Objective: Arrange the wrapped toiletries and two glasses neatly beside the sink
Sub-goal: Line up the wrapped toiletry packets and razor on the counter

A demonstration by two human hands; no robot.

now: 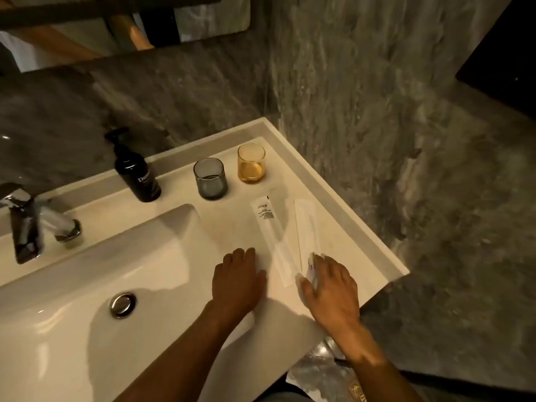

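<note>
Two long white wrapped toiletries lie on the white counter [232,227] right of the sink basin: one printed packet [271,230] and a second packet [307,227] beside it, their near ends close together. A grey glass [210,178] and an amber glass [251,163] stand upright side by side near the back edge. My left hand [237,277] rests flat on the counter, fingers together, just left of the packets. My right hand [330,285] lies over the near end of the second packet, fingers on its wrapper; I cannot tell whether it pinches it.
A black pump bottle [136,172] stands left of the grey glass. The basin [87,285] with drain [123,304] and a chrome faucet [32,224] fill the left. Grey stone walls close the back and right. A crinkled plastic bag [319,367] hangs below the counter's front edge.
</note>
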